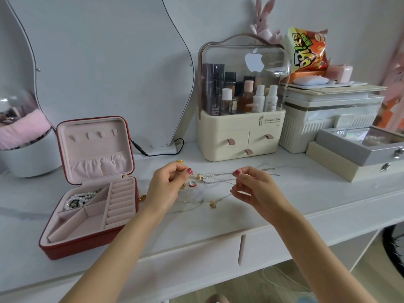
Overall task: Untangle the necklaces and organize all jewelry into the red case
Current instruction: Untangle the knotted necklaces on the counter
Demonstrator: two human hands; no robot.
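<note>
Toward the left edge of the white bench (pixel 218 217): red case (pixel 87 241), lid propped upright, pink lining showing. In its back left compartment, a pearl necklace (pixel 82 199); ring rolls along the right side bare; front compartments bare too.

Just right of the case, a small gold piece (pixel 142 197) on the bench, partly behind the left wrist.

Near the middle of the bench, left hand (pixel 167 188), fingers curled, thumb and forefinger pinching one end of a thin silver chain (pixel 215 173). Just beyond its knuckles, toward the back edge, another gold piece (pixel 179 161). Right beside the fingertips, a gold shell charm (pixel 199 176), a red ring (pixel 192 184) and a gold ring (pixel 183 186), all lying on the bench.

Between the two hands, tangled chains (pixel 209 181) crossing each other, some raised off the surface, some trailing toward the front edge, with a gold pendant (pixel 213 204) lying there.

Right hand (pixel 254 190), level with the left, fingers curled, pinching chain at two spots: thumb and forefinger high, lower fingers on a second strand. Beyond it, more chain (pixel 267 169) running off toward the right.

Along the back edge: cream cosmetics organizer (pixel 240 134), then a white ribbed box (pixel 310 125); at the right edge, a grey glass-topped box (pixel 358 145).
</note>
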